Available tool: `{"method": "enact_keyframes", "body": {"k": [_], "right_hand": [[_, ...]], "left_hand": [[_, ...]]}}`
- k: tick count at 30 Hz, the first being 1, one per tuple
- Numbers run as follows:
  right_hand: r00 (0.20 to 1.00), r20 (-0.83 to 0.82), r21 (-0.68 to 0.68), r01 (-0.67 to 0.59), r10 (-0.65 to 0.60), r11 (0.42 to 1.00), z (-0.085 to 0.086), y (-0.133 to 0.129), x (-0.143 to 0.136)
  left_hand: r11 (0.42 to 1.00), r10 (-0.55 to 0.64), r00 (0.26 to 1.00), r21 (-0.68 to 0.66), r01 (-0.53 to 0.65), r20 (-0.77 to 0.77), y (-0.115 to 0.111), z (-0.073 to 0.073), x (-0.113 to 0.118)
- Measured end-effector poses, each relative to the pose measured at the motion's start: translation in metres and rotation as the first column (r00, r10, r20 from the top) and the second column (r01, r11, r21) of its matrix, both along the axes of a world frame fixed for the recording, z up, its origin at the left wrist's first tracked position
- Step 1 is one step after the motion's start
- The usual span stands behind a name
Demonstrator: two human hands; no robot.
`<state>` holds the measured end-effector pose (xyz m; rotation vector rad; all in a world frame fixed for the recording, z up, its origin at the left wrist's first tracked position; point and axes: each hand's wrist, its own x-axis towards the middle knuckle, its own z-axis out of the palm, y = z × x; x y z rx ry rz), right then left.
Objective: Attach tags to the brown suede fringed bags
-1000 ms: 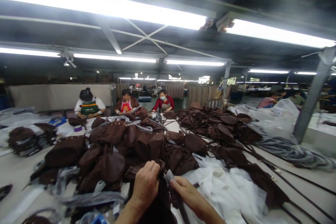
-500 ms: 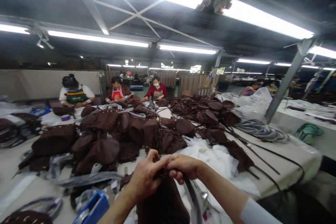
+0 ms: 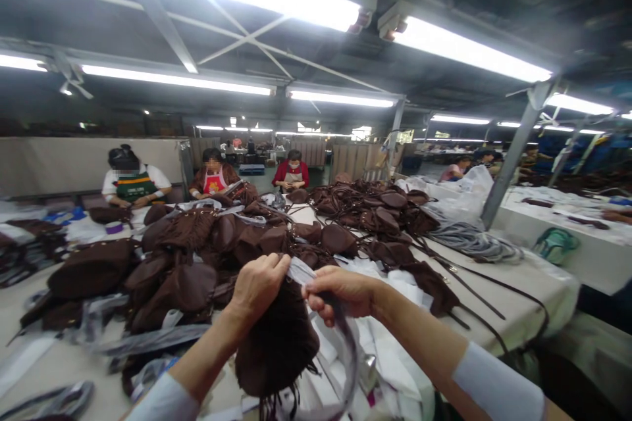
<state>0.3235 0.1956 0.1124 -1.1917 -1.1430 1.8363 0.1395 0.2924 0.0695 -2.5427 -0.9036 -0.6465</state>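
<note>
My left hand [image 3: 261,287] is closed on the top edge of a dark brown fringed bag [image 3: 276,345], which hangs below it with its fringe dangling over the table. In my right hand [image 3: 345,293], the curled fingers grip a bag strap [image 3: 351,355] in greyish clear plastic wrap. A short stretch of the wrap runs between my two hands, and the rest of the strap loops down to the right of the bag. Where the strap meets the bag is hidden by my left fingers.
Brown bags [image 3: 197,286] lie heaped across the table [image 3: 523,289]. White sheets [image 3: 390,348] lie under and right of my hands. Coiled wrapped straps [image 3: 474,240] sit to the right, near a metal post [image 3: 516,151]. Several co-workers work opposite, including a person in red [image 3: 291,174].
My hands have moved apart, with the wrapped strap now stretched between them. The bag has swung left and shows its fringed bottom. The view has shifted slightly right.
</note>
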Motion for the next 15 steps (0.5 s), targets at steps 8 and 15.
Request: {"method": "enact_keyframes", "body": {"k": [8,15], "right_hand": [[0.988,0.125,0.045,0.083,-0.088,0.996,-0.01,-0.095,0.058],[0.952,0.29,-0.002,0.107,-0.101,0.994,-0.005,-0.186,0.115]], "left_hand": [[0.985,0.157,0.983,0.082,-0.149,-0.098,0.034,-0.004,-0.02],[0.977,0.202,0.974,0.091,-0.193,-0.101,0.046,-0.018,-0.015]]}}
